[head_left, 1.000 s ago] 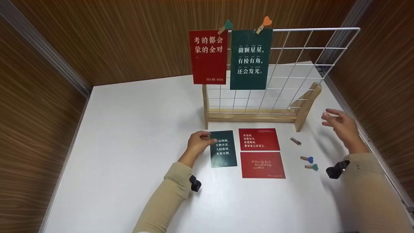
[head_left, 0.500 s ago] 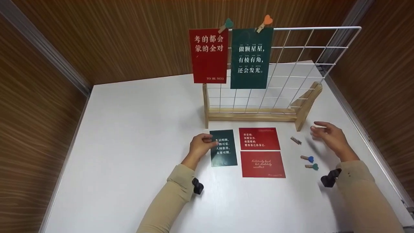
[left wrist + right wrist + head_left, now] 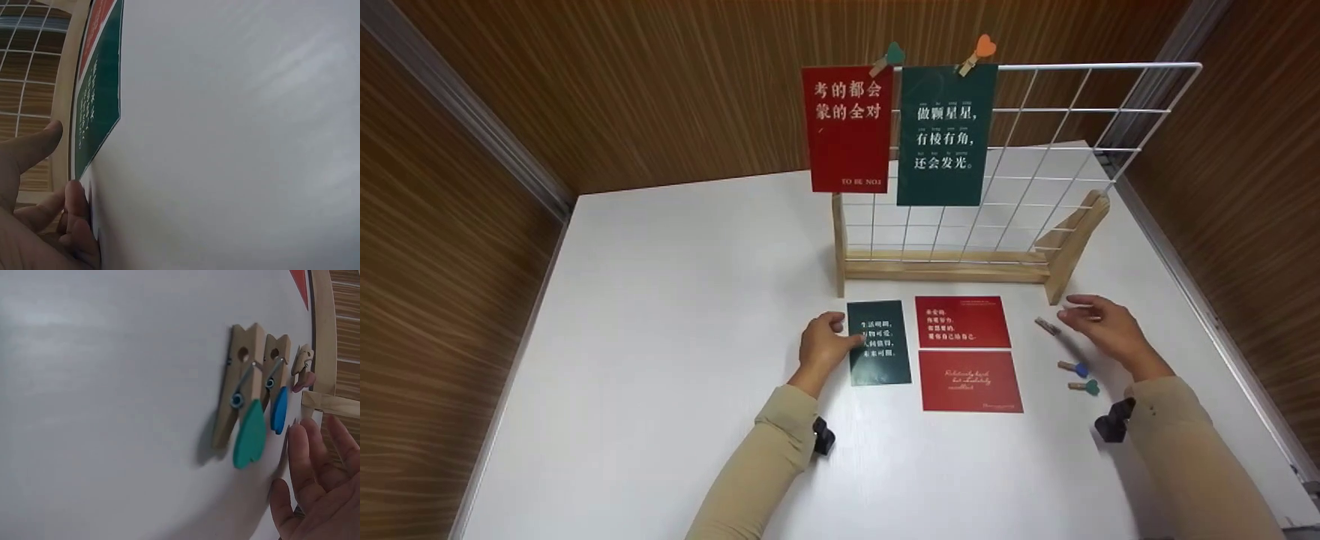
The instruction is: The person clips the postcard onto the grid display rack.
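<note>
At the left edge of a dark green card [image 3: 879, 360] on the table is my left hand [image 3: 821, 346]. In the head view its thumb overlaps the card, while the left wrist view shows thumb and fingers [image 3: 77, 205] apart, fingertips low beside the card's edge. My right hand [image 3: 1102, 330] hovers with spread, loosely bent fingers just right of a wooden clothespin [image 3: 1046, 327]. Nearer the front lie a clothespin with a blue heart [image 3: 1072, 368] and one with a green heart [image 3: 1083, 386]. Two red cards, an upper red card [image 3: 962, 322] and a lower red card [image 3: 971, 382], lie between the hands.
Behind the cards stands a white wire grid [image 3: 1054, 124] on a wooden base [image 3: 945, 271]. Clipped to its top bar hang a red card [image 3: 850, 146] and a green card [image 3: 945, 154]. Wood-grain panels [image 3: 690, 90] surround the white table [image 3: 675, 285].
My right hand has come left and down toward the wooden clothespin. My left hand has shifted slightly down, its thumb and fingers now further apart. The cards lie as before.
</note>
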`<state>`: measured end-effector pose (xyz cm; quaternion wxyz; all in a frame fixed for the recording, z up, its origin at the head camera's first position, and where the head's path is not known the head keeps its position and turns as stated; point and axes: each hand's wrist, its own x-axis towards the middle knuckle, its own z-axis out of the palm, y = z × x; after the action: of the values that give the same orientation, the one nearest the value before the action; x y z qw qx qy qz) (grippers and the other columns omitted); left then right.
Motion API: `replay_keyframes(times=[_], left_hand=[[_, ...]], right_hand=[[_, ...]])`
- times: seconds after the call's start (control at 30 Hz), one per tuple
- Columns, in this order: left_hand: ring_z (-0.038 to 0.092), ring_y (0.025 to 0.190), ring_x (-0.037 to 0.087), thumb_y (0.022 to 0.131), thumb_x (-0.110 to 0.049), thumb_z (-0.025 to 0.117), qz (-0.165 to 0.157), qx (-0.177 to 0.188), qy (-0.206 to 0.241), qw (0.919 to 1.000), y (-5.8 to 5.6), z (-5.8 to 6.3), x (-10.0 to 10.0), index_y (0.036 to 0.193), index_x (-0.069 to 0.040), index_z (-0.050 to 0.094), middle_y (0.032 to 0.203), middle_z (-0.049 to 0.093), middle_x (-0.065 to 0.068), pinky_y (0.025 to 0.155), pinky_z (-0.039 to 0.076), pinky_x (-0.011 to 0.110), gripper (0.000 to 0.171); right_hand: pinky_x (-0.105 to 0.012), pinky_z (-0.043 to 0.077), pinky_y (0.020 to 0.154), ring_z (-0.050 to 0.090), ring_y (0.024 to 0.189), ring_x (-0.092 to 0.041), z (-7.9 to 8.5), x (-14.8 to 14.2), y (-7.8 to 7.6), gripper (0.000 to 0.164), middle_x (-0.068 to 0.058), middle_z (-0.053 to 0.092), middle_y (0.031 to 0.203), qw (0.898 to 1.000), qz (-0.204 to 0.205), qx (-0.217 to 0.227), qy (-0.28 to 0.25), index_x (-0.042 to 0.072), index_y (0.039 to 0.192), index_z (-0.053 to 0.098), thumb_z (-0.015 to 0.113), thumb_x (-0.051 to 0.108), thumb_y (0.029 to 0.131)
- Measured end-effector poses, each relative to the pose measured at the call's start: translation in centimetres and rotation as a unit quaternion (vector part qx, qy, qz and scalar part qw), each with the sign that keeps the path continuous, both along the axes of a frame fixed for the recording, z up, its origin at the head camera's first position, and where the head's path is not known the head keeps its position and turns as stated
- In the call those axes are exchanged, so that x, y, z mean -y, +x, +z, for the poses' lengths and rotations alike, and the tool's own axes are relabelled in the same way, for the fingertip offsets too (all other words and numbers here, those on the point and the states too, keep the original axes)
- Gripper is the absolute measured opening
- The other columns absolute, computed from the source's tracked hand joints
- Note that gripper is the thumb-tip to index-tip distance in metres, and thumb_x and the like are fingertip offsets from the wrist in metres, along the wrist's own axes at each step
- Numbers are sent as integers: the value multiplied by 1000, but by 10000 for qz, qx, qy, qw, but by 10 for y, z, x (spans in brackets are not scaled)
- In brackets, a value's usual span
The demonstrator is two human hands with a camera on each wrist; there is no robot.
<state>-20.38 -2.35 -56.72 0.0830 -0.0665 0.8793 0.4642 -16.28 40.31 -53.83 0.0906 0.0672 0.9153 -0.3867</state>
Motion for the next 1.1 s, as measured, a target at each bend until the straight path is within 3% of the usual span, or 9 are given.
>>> replay_keyframes(times=[0.33,0.5,0.7,0.8,1.1], left_hand=[[56,89,22,64,-19,89,-32,-355,-583,9977,3,-7,-4,122,-7,62,99,58,8,75,48,36,65],[55,86,22,64,-11,88,-101,-447,-562,9974,4,-4,-3,120,-2,62,95,57,9,74,48,35,62],[55,91,26,63,0,85,-199,-376,-330,9986,4,0,-1,121,3,58,98,55,12,80,48,35,64],[56,95,28,63,3,84,-182,-340,-260,9989,5,0,-1,120,6,58,101,55,15,82,49,35,62],[58,91,28,66,5,78,-165,-367,-837,9957,6,3,0,112,6,61,97,59,15,80,49,38,49]], right_hand=[[-58,37,96,46,117,-45,-7,5,-1,66,-31,50,128,9993,292,19,253,-5,134,46,61,43,92],[-56,37,98,46,116,-44,-10,4,-1,59,-28,51,129,9992,343,86,162,-5,130,51,63,38,92],[-53,40,96,48,112,-40,-10,6,0,53,-26,53,124,9987,179,432,193,-3,126,56,64,36,91],[-53,42,94,50,108,-38,-10,7,0,47,-26,54,120,9986,206,384,305,-4,123,59,65,31,92],[-47,46,87,54,97,-31,-8,10,0,35,-21,61,111,9982,164,400,420,-3,116,63,61,24,94]])
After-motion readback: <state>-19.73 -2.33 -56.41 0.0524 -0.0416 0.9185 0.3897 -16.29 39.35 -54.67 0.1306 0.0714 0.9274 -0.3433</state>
